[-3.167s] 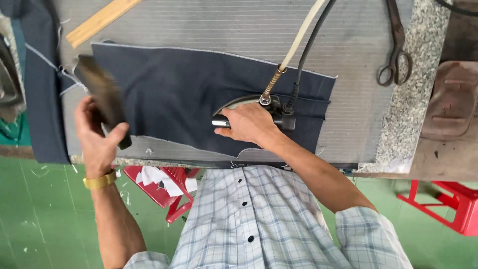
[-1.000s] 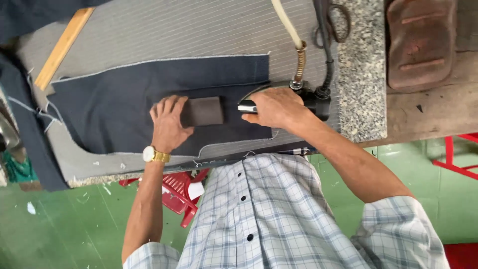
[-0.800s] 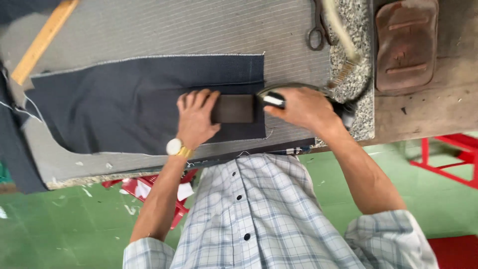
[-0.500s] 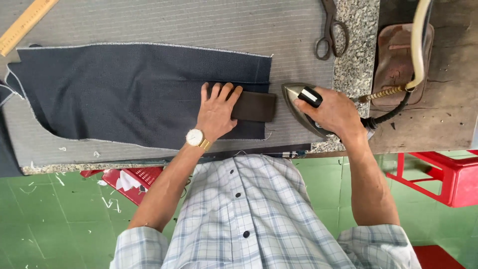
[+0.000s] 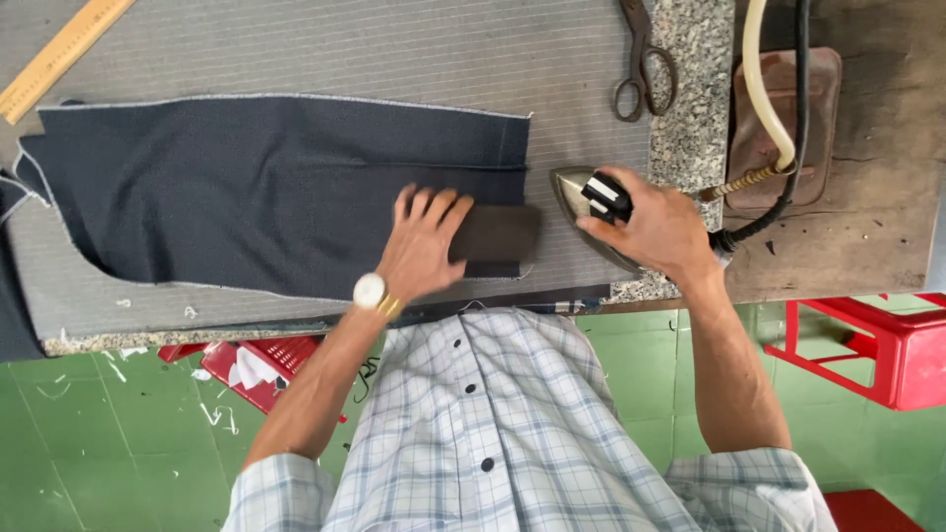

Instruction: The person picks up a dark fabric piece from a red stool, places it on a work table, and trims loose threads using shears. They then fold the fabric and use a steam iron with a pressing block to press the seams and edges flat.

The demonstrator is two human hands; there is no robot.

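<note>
On the tabletop (image 5: 296, 39), the right hand (image 5: 655, 227), grip closed around the iron (image 5: 591, 212), has drawn it off the dark cloth (image 5: 246, 187); the left hand (image 5: 424, 241) presses the brown block (image 5: 498, 233) flat there, fingers spread.

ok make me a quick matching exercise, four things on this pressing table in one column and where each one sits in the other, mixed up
Things:
1. dark block
2. iron
3. scissors
4. wooden ruler

Places:
A. far left corner of the grey pad
B. under the left hand, on the navy cloth
C. far side, on the pad's right edge by the speckled stone
D. in the right hand, just past the cloth's right end

Pairs: 1-B, 2-D, 3-C, 4-A
</note>
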